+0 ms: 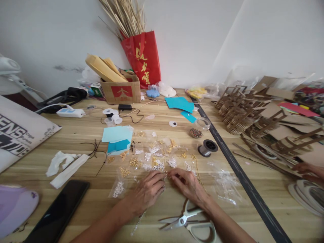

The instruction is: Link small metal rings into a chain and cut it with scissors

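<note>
Near the middle of the table's front, my left hand (149,190) has its fingers pinched on a small ring (165,173). A thin silver chain (138,223) hangs out below that hand. My right hand (188,185) is closed beside the ring, its fingertips together; whether they grip anything is too small to tell. Beyond both hands lie small clear bags of silver findings (159,165) and gold findings (134,162). A gold chain (197,170) lies just past my right hand. White-handled scissors (182,221) rest under my right wrist, their blades apart.
A black phone (59,211) lies at front left. A wire spool (208,148) and a bead jar (196,132) stand at right, near a dark strip (240,175). Blue paper (179,104) lies behind. Wooden baskets (238,111) and another person's hand (310,170) are at far right.
</note>
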A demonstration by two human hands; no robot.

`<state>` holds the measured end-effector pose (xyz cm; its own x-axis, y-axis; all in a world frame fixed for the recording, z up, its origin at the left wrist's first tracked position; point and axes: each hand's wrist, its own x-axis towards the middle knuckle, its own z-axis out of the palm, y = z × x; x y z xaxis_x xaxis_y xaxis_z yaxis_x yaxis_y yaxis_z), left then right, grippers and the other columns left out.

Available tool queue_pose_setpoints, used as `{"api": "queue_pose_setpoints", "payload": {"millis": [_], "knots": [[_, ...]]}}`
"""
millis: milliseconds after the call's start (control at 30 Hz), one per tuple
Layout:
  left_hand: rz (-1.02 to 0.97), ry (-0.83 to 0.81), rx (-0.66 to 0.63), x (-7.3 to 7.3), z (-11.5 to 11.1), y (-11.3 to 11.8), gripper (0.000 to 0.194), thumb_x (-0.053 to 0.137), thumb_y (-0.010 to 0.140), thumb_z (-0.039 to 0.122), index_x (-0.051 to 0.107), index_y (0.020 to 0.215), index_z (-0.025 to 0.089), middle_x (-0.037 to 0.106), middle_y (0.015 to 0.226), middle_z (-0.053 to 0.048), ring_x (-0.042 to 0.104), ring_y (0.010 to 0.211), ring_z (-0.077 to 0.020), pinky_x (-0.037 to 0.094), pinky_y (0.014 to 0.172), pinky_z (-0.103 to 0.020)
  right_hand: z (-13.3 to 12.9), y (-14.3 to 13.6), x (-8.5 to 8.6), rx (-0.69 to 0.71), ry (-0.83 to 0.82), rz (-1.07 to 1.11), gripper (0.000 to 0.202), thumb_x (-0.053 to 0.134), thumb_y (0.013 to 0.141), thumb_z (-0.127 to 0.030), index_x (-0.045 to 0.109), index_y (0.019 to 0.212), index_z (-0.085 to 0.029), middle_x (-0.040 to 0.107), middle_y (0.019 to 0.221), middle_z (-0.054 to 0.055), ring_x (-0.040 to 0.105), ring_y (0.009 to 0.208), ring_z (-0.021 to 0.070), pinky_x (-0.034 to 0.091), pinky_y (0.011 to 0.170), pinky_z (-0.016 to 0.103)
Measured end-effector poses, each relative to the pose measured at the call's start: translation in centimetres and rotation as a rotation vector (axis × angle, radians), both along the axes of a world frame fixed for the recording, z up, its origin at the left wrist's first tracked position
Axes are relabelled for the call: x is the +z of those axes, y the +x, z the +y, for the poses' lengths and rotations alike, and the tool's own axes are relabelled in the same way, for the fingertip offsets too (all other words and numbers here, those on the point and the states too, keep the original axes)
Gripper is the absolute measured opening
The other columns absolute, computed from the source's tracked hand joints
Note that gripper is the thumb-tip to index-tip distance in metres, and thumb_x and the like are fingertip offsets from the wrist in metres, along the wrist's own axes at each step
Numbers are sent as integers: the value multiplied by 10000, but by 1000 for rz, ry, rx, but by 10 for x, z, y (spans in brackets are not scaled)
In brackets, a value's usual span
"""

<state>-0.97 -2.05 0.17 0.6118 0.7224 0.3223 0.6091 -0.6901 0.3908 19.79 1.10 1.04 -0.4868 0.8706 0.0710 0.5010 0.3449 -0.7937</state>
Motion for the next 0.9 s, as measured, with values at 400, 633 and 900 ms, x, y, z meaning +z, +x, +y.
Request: {"api": "queue_pose_setpoints", "payload": {"millis": [400,633,900], "knots": [[-7,2,3,3,0,0,190,462,934,189,639,996,160,648,1135,-62,525,1142,-209,455,997,-403,-5,0,2,39,45,-41,203,454,920,-231,634,1004,-192,708,855,41,648,702,157,482,647,239],[-17,4,3,3,1,-1,183,466,933,185,631,1008,159,650,1131,-53,517,1151,-192,451,1002,-383,-4,2,2,43,61,-73,201,455,920,-219,633,1010,-193,706,872,44,654,737,164,498,713,256],[-34,23,0,3,1,0,204,441,941,184,638,991,161,646,1156,-69,514,1170,-199,466,987,-391,-6,-3,2,92,130,-97,176,442,926,-174,617,914,-187,683,892,51,642,767,157,492,730,247]]}}
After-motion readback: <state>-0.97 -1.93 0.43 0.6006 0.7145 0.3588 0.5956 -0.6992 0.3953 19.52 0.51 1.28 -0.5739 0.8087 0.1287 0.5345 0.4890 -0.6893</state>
